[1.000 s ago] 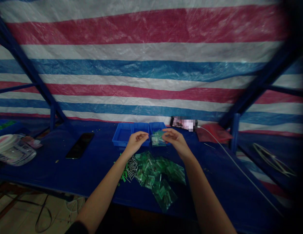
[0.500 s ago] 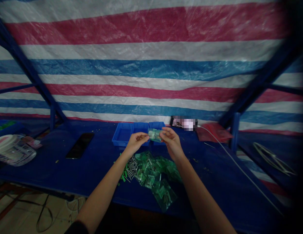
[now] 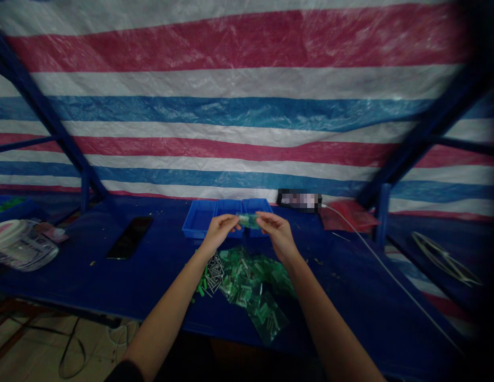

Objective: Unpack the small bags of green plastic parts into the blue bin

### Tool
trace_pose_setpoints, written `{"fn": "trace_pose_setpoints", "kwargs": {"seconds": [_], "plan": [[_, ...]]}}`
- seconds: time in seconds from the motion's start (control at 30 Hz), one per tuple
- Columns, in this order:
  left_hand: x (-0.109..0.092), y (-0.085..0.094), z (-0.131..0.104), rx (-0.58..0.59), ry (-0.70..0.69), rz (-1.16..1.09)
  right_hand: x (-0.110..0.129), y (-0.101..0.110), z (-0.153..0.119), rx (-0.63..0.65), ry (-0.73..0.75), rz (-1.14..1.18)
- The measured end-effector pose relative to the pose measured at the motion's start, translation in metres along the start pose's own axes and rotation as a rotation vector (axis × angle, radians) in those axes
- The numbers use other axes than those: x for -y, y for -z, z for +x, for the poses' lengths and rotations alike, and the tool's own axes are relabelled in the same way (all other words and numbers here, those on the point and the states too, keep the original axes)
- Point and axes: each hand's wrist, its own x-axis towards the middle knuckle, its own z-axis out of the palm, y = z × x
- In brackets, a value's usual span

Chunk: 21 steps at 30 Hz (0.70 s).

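Between my two hands is a small clear green plastic bag [image 3: 247, 220], stretched sideways above the front of the blue trays. My left hand [image 3: 222, 229] pinches its left end, and my right hand [image 3: 275, 228] pinches the right end. What the bag contains is too small to make out. Below, on the blue table [image 3: 159, 286], lies a pile of similar green bags [image 3: 247, 276] with small parts inside. Loose metal screws [image 3: 214, 273] and green plastic plugs [image 3: 201, 288] lie at the left of this pile, partly behind my left forearm.
Joined blue trays [image 3: 199, 217] stand behind my hands. A dark phone [image 3: 130, 237] and a white-lidded bucket [image 3: 24, 246] are on the left. Back right are a propped-up phone [image 3: 298, 200], red plastic bags [image 3: 348, 215] and a white cable [image 3: 374, 241]. Striped sheeting [image 3: 231, 122] hangs behind.
The bag has been tilted or folded and looks narrower in height. My right fingers have closed in along its right end. The pile below is unchanged.
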Motion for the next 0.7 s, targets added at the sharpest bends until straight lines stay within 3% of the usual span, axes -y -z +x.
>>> {"fn": "trace_pose_setpoints", "kwargs": {"seconds": [0.2,0.33,0.5,0.7], "plan": [[-0.003,0.002,-0.002,-0.009,0.062,-0.089,0.009,-0.003,-0.005,0.189,0.233,-0.215],[-0.002,0.003,-0.001,-0.023,0.072,-0.12,0.015,-0.002,-0.007,0.244,0.314,-0.334],[-0.004,0.002,-0.002,-0.017,0.038,-0.063,0.015,0.003,-0.003,0.1,0.186,-0.269],[0.002,-0.002,-0.002,0.056,-0.048,0.031,0.013,0.0,-0.004,0.288,-0.019,-0.143]]}}
